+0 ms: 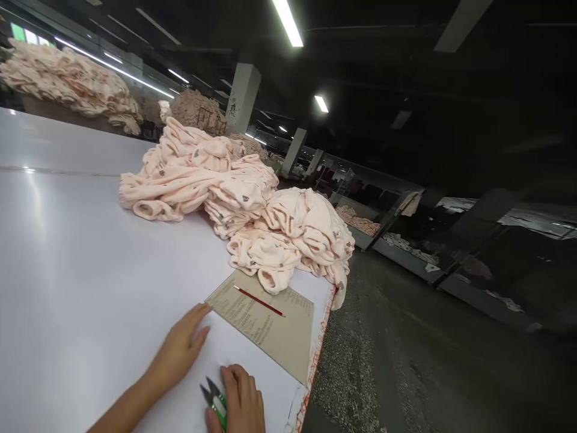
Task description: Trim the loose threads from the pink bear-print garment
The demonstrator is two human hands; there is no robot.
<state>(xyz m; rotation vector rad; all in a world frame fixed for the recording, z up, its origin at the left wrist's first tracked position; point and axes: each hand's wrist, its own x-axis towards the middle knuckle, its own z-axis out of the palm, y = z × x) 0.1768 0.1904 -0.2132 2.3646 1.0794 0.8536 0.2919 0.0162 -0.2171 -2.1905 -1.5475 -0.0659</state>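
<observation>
Right hand [241, 400] grips green-handled thread snips [214, 400] at the near edge of the white cutting table [81, 258], blades open, while the left hand [180, 349] lies flat and empty, fingertips touching a brown printed sheet [270, 331] bearing a red pencil [258, 300], just below heaped pink garments [234, 198].

Left hand [180, 349]: laid flat, palm down, fingers extended and held close together, pointing up and to the right, thumb set slightly apart. Bare forearm enters from the lower left edge and runs diagonally up to the wrist. Right hand [238, 400]: low at the bottom edge, knuckles up, fingers curled downward in a loose grip. Right wrist and arm out of frame. Hands near each other, not touching.
</observation>
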